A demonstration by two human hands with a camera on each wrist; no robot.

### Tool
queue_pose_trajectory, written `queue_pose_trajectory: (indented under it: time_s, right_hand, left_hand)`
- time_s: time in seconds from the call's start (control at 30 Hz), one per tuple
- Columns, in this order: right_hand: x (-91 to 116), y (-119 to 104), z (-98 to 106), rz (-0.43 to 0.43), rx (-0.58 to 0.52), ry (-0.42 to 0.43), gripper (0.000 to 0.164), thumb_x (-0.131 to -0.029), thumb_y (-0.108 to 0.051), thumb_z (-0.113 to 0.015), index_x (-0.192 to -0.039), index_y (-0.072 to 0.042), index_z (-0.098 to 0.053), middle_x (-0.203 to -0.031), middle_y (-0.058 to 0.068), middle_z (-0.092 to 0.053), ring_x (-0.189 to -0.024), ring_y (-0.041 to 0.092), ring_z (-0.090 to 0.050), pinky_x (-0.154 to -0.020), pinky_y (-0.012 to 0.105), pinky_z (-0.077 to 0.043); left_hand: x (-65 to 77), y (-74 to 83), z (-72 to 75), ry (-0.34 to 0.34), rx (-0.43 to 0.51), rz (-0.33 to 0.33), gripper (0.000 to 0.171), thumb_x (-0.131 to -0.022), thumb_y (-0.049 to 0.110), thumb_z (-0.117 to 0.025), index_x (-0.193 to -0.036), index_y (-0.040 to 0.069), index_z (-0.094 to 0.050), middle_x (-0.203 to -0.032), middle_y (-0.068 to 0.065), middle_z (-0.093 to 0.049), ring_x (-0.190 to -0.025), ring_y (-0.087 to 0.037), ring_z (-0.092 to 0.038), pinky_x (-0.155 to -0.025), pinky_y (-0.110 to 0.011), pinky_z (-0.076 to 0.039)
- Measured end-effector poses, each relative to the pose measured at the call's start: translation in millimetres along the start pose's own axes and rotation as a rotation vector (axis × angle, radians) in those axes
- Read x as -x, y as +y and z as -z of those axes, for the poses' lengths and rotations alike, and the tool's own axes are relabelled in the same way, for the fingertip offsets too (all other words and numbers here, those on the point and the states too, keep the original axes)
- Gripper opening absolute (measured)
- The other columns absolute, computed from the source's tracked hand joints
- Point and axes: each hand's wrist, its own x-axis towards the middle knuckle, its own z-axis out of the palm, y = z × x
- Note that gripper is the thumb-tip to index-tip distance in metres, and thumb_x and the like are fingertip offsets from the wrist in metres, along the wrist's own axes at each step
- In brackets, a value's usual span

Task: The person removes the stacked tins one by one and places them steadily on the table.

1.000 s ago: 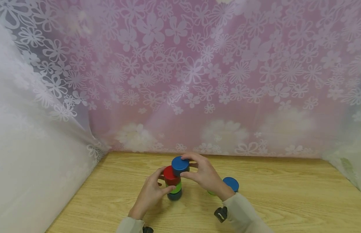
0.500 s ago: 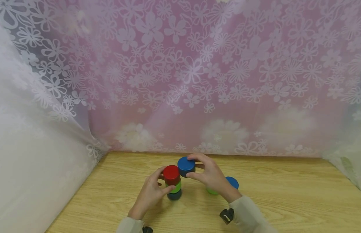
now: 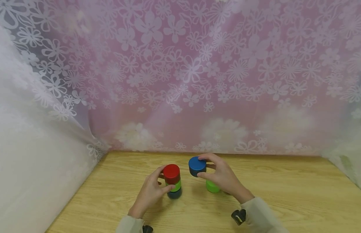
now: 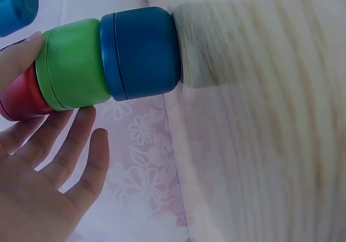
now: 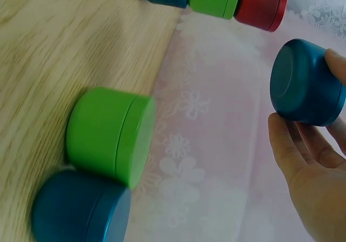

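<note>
A stack of lidded round tins stands upright on the table: a red tin (image 3: 171,171) on top, a green tin (image 4: 73,63) in the middle, a blue tin (image 4: 143,52) at the bottom. My left hand (image 3: 149,194) grips the stack around its upper part, the thumb across the green tin and fingers on the far side. To the right of the stack, my right hand (image 3: 224,178) holds another blue tin (image 5: 303,82) by its sides, raised above the table and apart from the red tin.
Below the right hand, a loose green tin (image 5: 105,133) stands on the wooden table (image 3: 285,187). Beside it is one more blue tin (image 5: 78,209), which the right hand and wrist hide in the head view. A flowered curtain (image 3: 215,81) hangs along the table's back edge.
My right hand has carried its blue tin rightward, from overlapping the red tin to well apart from it. The loose green tin has come into fuller view. My left hand keeps its place on the stack.
</note>
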Motion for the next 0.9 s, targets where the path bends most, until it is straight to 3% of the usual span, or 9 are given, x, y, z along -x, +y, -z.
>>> queue_pose_trajectory:
  time_s: [0.23, 0.53, 0.9]
  right_hand:
    - [7.3, 6.8, 12.5, -0.024, 0.0, 0.015, 0.044, -0.085, 0.0, -0.081, -0.125, 0.001, -0.063, -0.128, 0.019, -0.061, -0.117, 0.04, -0.06, -0.095, 0.044, -0.054]
    - [17.3, 17.8, 33.8, -0.067, 0.029, 0.039, 0.045, -0.086, 0.0, -0.08, -0.128, 0.001, -0.062, -0.128, 0.018, -0.06, -0.117, 0.038, -0.059, -0.094, 0.042, -0.054]
    - [26.0, 23.3, 61.1, -0.113, 0.083, 0.065, 0.045, -0.088, -0.001, -0.079, -0.129, 0.001, -0.061, -0.129, 0.019, -0.059, -0.115, 0.037, -0.058, -0.094, 0.046, -0.053]
  left_hand:
    - [1.8, -2.3, -0.5, 0.025, 0.018, 0.008, 0.066, -0.079, 0.011, -0.089, -0.137, 0.005, -0.058, -0.115, -0.005, -0.069, -0.102, -0.025, -0.064, -0.077, -0.041, -0.056]
    - [2.2, -1.2, -1.1, 0.009, 0.009, -0.004, 0.067, -0.08, 0.013, -0.089, -0.138, 0.004, -0.057, -0.115, -0.004, -0.069, -0.103, -0.025, -0.065, -0.078, -0.04, -0.057]
    - [0.8, -1.6, -1.3, 0.019, 0.013, -0.003, 0.065, -0.079, 0.012, -0.089, -0.136, 0.006, -0.058, -0.114, -0.002, -0.07, -0.103, -0.024, -0.064, -0.079, -0.042, -0.056]
